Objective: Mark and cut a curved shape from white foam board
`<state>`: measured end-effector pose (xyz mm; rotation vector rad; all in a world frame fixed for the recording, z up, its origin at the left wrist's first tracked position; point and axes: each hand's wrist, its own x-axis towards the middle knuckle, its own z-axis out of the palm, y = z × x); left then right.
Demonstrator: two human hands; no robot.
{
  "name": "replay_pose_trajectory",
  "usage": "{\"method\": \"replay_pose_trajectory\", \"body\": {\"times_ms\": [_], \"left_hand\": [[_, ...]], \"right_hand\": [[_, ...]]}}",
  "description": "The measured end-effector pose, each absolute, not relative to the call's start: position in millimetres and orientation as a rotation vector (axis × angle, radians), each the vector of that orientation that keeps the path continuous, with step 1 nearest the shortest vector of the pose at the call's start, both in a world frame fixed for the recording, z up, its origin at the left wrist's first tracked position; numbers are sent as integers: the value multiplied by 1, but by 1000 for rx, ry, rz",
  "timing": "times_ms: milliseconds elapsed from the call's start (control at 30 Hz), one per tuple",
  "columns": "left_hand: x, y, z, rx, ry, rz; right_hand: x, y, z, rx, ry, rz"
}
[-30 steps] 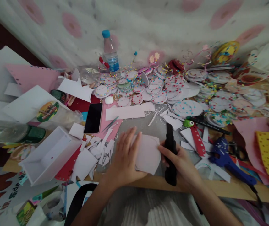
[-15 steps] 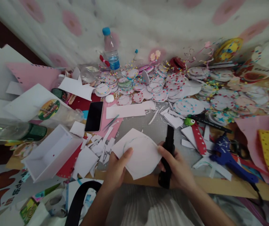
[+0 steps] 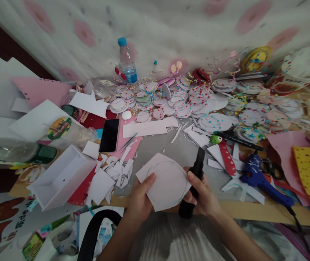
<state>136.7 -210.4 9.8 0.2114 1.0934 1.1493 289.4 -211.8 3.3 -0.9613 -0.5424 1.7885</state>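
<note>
A piece of white card (image 3: 168,185) with angular edges and a pencil-like circle drawn on it is held above the front edge of the table. My left hand (image 3: 142,198) is closed on its left side, thumb on top. At its right corner, the thumb of my right hand (image 3: 204,195) presses on the card. That same hand is also wrapped around a long black tool, seemingly a utility knife (image 3: 197,165), pointing away from me. Fingers hide the tool's middle. A grey cutting mat (image 3: 155,146) lies beyond the card.
White paper scraps (image 3: 114,166) and an open white box (image 3: 62,177) lie left, near a phone (image 3: 109,136). A blue glue gun (image 3: 266,183) and scissors (image 3: 274,168) are right. Decorated paper discs (image 3: 176,99) crowd the back, before a water bottle (image 3: 128,61).
The card has shifted slightly right and turned, showing more of the drawn circle. The black tool, still in my right hand, leans further right. The camera view has shifted a little.
</note>
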Motion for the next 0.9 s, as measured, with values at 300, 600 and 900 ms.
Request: {"method": "replay_pose_trajectory", "body": {"times_ms": [300, 600, 900], "left_hand": [[144, -217, 6, 9, 1037, 1032], [107, -212, 20, 335, 1233, 1232], [98, -208, 35, 411, 1104, 941]], "right_hand": [[281, -206, 8, -918, -569, 1803], [315, -191, 8, -1323, -913, 1536], [294, -202, 17, -1066, -820, 2009]]}}
